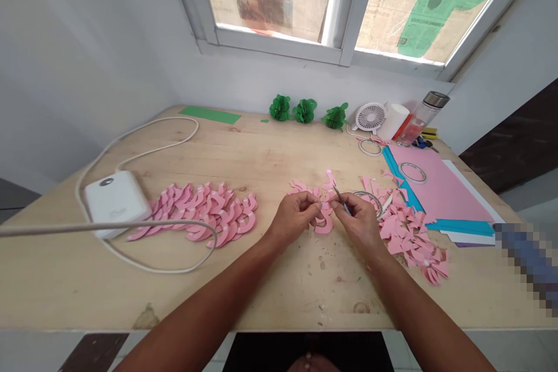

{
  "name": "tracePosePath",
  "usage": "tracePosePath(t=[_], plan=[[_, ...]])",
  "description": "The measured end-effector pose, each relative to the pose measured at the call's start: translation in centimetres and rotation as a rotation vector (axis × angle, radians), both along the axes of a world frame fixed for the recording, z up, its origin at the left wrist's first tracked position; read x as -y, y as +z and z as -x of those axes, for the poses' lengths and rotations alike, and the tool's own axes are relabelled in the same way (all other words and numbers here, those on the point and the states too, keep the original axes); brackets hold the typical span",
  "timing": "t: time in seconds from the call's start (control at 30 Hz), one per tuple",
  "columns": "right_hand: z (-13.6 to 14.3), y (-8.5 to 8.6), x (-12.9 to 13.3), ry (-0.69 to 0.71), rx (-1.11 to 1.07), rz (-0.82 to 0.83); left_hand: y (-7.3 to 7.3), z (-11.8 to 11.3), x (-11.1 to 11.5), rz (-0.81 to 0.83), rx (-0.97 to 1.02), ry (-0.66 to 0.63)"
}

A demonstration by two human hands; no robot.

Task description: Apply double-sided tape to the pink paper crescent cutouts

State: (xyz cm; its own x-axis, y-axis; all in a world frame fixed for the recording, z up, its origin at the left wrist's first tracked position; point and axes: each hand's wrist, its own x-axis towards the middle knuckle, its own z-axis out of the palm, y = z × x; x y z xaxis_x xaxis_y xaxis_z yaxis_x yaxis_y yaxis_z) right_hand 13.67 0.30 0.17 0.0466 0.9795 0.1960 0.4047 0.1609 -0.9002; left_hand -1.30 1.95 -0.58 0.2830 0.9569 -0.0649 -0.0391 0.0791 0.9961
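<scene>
My left hand point(296, 215) is closed in a pinch on a small pink paper piece point(325, 207) above the middle of the table. Close beside it, my right hand point(360, 221) has its thumb and fingers at the same paper. Small scissors point(341, 197) stick out of the right hand, their dark points angled up and away. Under and just beyond the hands lie curved pink paper cutouts point(323, 225). The fingers partly hide the held piece. A tape roll point(378, 199) lies partly behind my right hand.
Overlapping pink curved pieces point(222, 215) lie left, near a white power bank point(117, 200) with a looping cable. Pink scraps point(410, 232) are heaped right, before coloured sheets point(453, 180). Green paper shapes point(304, 110), a fan point(370, 116) and a bottle point(422, 119) stand behind.
</scene>
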Motion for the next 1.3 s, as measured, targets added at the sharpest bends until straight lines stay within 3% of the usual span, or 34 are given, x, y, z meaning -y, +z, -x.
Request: tracePosePath(t=[0.53,0.63,0.77,0.93,1.1,1.3], plan=[[-0.1,0.4,0.5,0.004,0.087,-0.195,0.1,0.1,-0.2,0.002,0.022,-0.073],[-0.1,0.4,0.5,0.002,0.100,-0.222,0.1,0.2,0.0,-0.130,-0.091,-0.005],[0.0,0.5,0.5,-0.016,0.112,-0.240,0.3,0.2,0.4,-0.466,-0.332,0.159],[0.1,0.5,0.5,-0.016,0.112,-0.226,-0.1,-0.1,0.6,-0.736,-0.555,0.141],[0.2,0.5,0.6,-0.017,0.090,-0.186,-0.7,-0.1,0.6,-0.809,-0.627,0.130],[0.1,0.5,0.6,-0.017,0.057,-0.156,0.0,0.0,0.8,-0.733,-0.504,0.127]])
